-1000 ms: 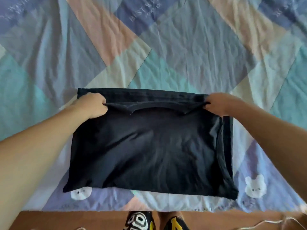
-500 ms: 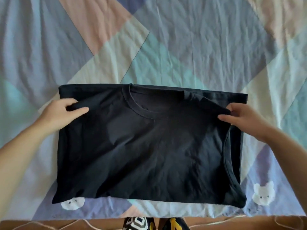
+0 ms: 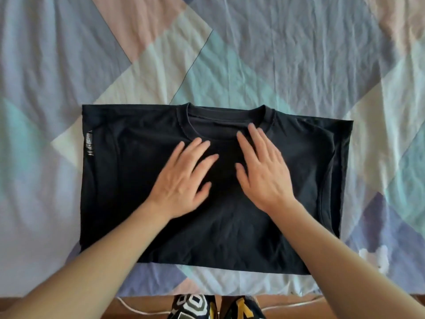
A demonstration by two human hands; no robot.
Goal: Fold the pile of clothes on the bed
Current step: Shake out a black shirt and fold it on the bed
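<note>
Head view looks straight down on a black T-shirt, folded into a wide rectangle and lying flat on a patchwork bedsheet. Both hands rest palm-down at its middle, fingers spread, gripping nothing: the left hand and the right hand sit just beside each other, fingertips just below the collar. Outward from each hand, cloth runs to straight side edges; a small label lies on the edge beyond the left hand, its print too blurred to read. Bare sheet lies open beyond the fingertips and to both sides. Toward the wrists, the forearms hide part of the shirt's near hem, and the frame cuts off patterned footwear and a white cord on the floor.
</note>
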